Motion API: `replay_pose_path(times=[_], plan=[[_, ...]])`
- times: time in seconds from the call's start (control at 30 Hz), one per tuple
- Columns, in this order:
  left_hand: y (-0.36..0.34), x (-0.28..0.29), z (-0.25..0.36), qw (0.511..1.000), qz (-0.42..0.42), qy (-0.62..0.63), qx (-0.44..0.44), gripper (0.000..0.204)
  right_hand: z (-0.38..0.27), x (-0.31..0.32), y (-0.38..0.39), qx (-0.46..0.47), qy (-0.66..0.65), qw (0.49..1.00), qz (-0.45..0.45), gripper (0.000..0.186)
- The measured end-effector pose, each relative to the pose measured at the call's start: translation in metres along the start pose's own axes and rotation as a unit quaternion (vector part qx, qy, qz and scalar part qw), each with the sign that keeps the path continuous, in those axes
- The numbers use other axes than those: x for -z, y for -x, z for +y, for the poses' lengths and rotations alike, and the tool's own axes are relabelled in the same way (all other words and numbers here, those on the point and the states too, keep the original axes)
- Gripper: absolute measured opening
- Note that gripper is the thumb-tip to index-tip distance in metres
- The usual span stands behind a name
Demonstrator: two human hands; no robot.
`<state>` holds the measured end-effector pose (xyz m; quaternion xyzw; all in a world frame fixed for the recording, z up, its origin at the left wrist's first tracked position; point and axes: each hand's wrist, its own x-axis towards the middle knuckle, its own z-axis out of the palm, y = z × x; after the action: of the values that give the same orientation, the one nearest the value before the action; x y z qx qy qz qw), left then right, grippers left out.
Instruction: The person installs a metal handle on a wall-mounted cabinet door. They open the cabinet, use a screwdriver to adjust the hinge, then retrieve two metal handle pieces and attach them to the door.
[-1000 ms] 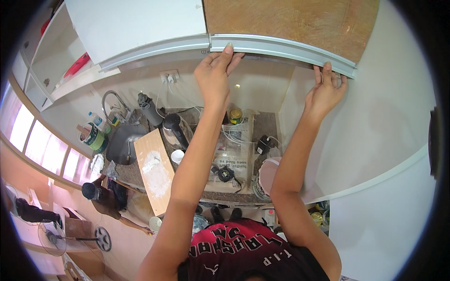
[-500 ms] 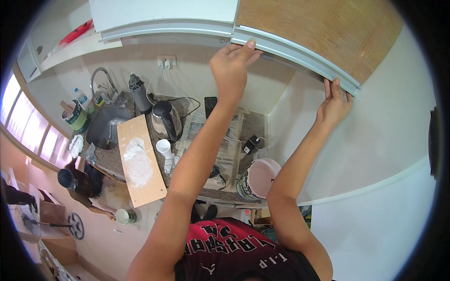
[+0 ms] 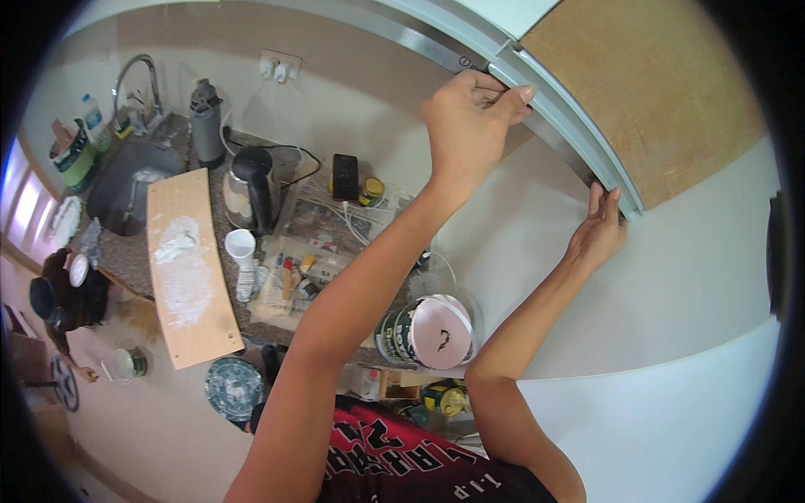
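Overhead at the upper right is a brown cabinet panel (image 3: 646,101) with a silvery metal edge strip (image 3: 560,107) along its lower side. My left hand (image 3: 474,130) is closed on this strip near its left end, thumb in front and fingers curled beneath. Close to the strip's right end, my right hand (image 3: 597,230) reaches up from below, its fingertips closed about the lower edge. The panel's hidden back cannot be seen. Both arms are raised above the counter.
Below stand a paint bucket (image 3: 440,331), a kettle (image 3: 251,189), a phone (image 3: 345,177) and a white cup (image 3: 241,244) on the counter. A wooden board (image 3: 216,302) with white powder overhangs its front edge beside the sink (image 3: 105,201). Another person (image 3: 71,298) is low at the left.
The view has swung to the right, so the counter things appear farther left. Both hands keep their hold on the strip. A mottled round lid now shows below the board.
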<state>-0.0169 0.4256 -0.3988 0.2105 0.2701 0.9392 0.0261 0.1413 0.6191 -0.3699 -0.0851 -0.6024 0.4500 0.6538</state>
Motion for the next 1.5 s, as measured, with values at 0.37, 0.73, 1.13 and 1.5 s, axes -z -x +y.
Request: replay_pose_path(times=[0.37, 0.73, 1.13, 1.5], plan=[[-0.007, 0.005, -0.022, 0.999, 0.021, -0.007, -0.039, 0.029, 0.012, 0.004, -0.001, 0.001, 0.042, 0.999, 0.006, 0.045], [-0.002, 0.001, -0.024, 0.993, 0.057, -0.04, -0.098, 0.032, 0.006, -0.002, -0.004, -0.036, 0.009, 0.998, 0.055, 0.044], [-0.006, -0.009, -0.031, 0.989, 0.001, -0.069, -0.132, 0.024, 0.014, 0.013, 0.017, 0.07, 0.092, 0.993, -0.016, 0.039], [-0.014, 0.034, -0.008, 0.853, -0.059, -0.433, -0.286, 0.04, 0.025, 0.022, -0.011, 0.298, 0.394, 0.868, 0.039, 0.061]])
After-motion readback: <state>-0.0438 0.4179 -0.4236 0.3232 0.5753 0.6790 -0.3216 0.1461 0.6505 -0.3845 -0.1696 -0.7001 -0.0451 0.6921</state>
